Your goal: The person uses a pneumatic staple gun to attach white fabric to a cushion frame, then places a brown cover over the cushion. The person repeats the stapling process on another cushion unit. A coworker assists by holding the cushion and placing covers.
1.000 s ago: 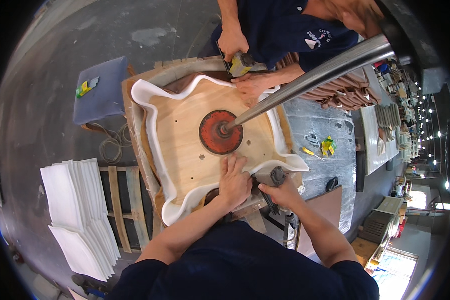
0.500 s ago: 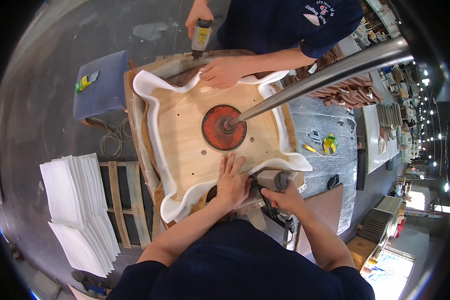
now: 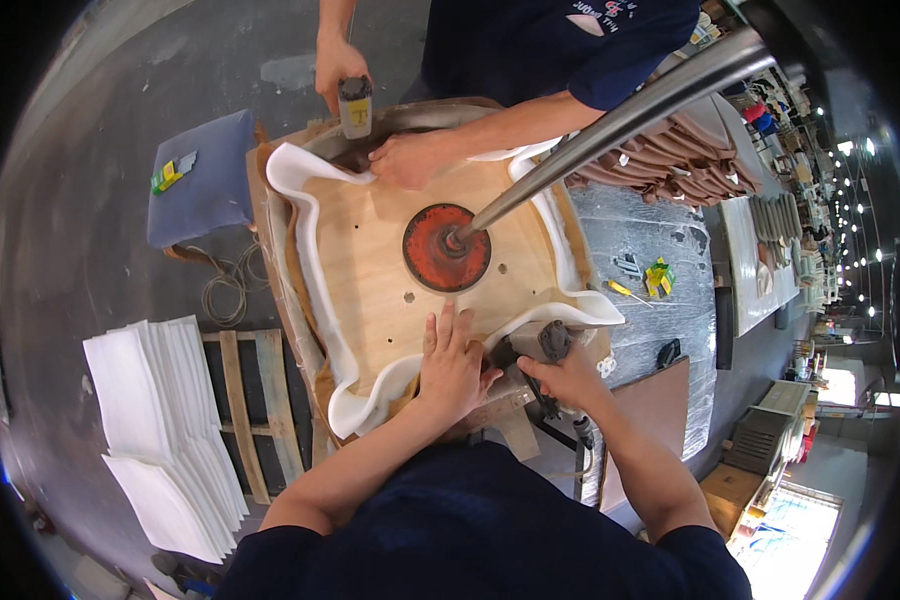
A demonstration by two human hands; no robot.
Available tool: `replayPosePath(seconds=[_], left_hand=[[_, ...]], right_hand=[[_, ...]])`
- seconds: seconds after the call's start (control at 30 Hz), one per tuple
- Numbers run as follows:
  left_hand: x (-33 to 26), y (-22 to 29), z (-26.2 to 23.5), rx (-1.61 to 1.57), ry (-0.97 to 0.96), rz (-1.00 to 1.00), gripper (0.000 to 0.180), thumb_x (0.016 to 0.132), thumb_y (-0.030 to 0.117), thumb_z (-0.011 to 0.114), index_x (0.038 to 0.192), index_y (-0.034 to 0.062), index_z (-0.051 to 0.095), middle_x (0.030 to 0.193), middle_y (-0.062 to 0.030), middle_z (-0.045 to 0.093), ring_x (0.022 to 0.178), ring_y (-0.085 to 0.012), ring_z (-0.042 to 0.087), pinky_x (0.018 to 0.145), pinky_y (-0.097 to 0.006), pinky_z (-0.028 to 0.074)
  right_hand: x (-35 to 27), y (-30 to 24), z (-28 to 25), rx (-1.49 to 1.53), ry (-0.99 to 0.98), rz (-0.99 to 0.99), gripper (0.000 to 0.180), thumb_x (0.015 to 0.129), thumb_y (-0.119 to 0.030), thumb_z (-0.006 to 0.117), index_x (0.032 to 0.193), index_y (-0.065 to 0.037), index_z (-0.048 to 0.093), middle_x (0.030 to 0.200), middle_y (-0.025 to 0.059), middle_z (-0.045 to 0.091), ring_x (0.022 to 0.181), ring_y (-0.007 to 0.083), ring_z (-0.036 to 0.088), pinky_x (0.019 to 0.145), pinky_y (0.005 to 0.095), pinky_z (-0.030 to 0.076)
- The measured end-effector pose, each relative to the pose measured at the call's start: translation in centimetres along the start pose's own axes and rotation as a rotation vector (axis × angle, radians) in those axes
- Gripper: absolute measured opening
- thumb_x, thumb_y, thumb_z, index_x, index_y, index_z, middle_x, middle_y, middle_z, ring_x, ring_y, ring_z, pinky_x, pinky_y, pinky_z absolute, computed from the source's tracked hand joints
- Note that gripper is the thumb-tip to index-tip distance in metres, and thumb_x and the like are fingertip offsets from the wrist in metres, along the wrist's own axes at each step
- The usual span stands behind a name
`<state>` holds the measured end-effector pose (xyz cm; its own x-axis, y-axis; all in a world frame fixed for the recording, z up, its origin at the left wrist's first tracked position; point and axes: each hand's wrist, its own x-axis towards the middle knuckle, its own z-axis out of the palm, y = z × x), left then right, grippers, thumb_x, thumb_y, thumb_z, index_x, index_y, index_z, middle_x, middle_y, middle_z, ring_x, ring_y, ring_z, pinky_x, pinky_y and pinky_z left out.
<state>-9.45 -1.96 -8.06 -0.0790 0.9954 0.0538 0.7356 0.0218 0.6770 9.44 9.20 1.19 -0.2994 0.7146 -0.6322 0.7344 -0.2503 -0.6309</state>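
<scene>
A square plywood seat panel (image 3: 360,270) lies in front of me, with white padding (image 3: 315,240) and brown cover material (image 3: 292,225) around its edges. A red round plate (image 3: 425,262) on a metal shaft (image 3: 610,120) presses on its middle. My left hand (image 3: 453,365) rests on the near edge, fingers stretched over the wood and thumb beside the cover. My right hand (image 3: 567,375) grips a staple gun (image 3: 540,345), its nose close to my left thumb; the tip is hidden. Across the panel, a co-worker's hand (image 3: 410,160) presses the far edge while the other holds a second staple gun (image 3: 354,105).
White padding sheets (image 3: 160,430) are stacked at left by a wooden pallet (image 3: 240,410). A blue cushion (image 3: 202,180) carries a small yellow-green box. Right, a plastic-covered table (image 3: 660,230) holds a screwdriver (image 3: 625,292), a yellow packet (image 3: 659,278) and stacked brown covers (image 3: 670,155).
My left hand and the staple gun in my right hand have shifted left along the near edge. The co-worker's hands and staple gun have also moved left along the far edge.
</scene>
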Motion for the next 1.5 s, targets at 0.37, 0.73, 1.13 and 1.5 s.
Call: replayPosePath(seconds=[0.37,0.73,1.13,1.5], left_hand=[[1.1,-1.1,2.7,-0.110,0.133,0.023,0.019,0.093,0.025,0.084,0.091,0.0062,0.082,0.153,-0.0138,0.055,0.162,-0.0462,0.034,0.135,-0.068,0.020],[1.4,-0.6,2.8,-0.144,0.091,-0.059,0.018,0.092,0.024,0.081,0.096,0.0069,0.084,0.154,-0.0143,0.057,0.163,-0.0443,0.035,0.136,-0.066,0.019],[0.8,-2.0,-0.2,-0.004,-0.020,0.086,0.033,0.092,0.041,0.085,0.103,0.0096,0.087,0.159,-0.0159,0.052,0.165,-0.0477,0.028,0.135,-0.072,0.017],[1.7,-2.6,0.9,-0.149,0.004,0.043,0.016,0.094,0.024,0.081,0.094,0.0079,0.086,0.155,-0.0130,0.054,0.163,-0.0444,0.033,0.137,-0.066,0.018]], right_hand=[[-2.1,0.8,0.2,0.089,-0.047,0.046,0.035,0.098,-0.026,0.089,0.117,0.000,0.075,0.080,0.0008,0.070,0.057,0.0091,0.062,0.053,0.0289,0.050],[-0.5,0.0,1.3,0.029,-0.014,0.066,0.036,0.096,-0.028,0.090,0.115,-0.001,0.075,0.081,0.0020,0.071,0.055,0.0101,0.062,0.051,0.0302,0.050],[-0.2,0.0,1.1,0.020,0.003,0.088,0.039,0.094,-0.031,0.091,0.113,0.001,0.079,0.081,0.0048,0.075,0.058,0.0121,0.067,0.055,0.0328,0.055],[-3.1,0.2,3.2,0.117,0.068,0.050,0.036,0.097,-0.023,0.089,0.123,0.000,0.078,0.080,0.0004,0.072,0.057,0.0080,0.062,0.053,0.0288,0.050]])
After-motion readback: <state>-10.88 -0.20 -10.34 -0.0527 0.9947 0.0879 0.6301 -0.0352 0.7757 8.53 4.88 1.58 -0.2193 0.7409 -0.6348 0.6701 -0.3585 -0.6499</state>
